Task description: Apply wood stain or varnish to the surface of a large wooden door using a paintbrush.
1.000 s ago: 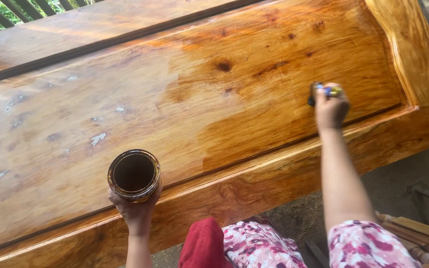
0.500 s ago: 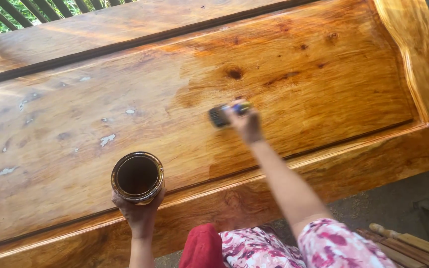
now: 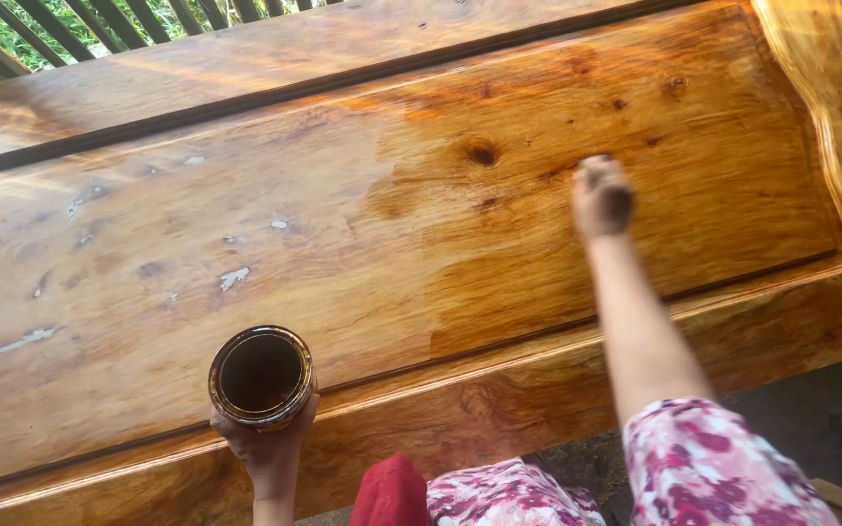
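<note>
Our right hand (image 3: 603,200) is stretched far out over the big wooden panel (image 3: 363,244), fingers curled down onto the wood; it is blurred, and we cannot tell whether it is clenched on anything. It rests on the darker, glossy part of the panel, just right of a dark knot (image 3: 482,153). Our left hand (image 3: 267,450) is wrapped around a round open can (image 3: 262,377) from below, holding it upright with its mouth facing up and dark liquid inside. The can sits above the panel's near raised edge (image 3: 499,390).

The panel's long axis runs left to right across our view, tilted slightly up to the right. The left part is paler, with white flecks (image 3: 234,278). A raised border (image 3: 830,107) closes the right end, and a dark groove (image 3: 275,95) runs along the far side. Nothing lies on the wood between our hands. Slats (image 3: 99,19) show at top left, and flowered fabric (image 3: 713,468) covers our knees below.
</note>
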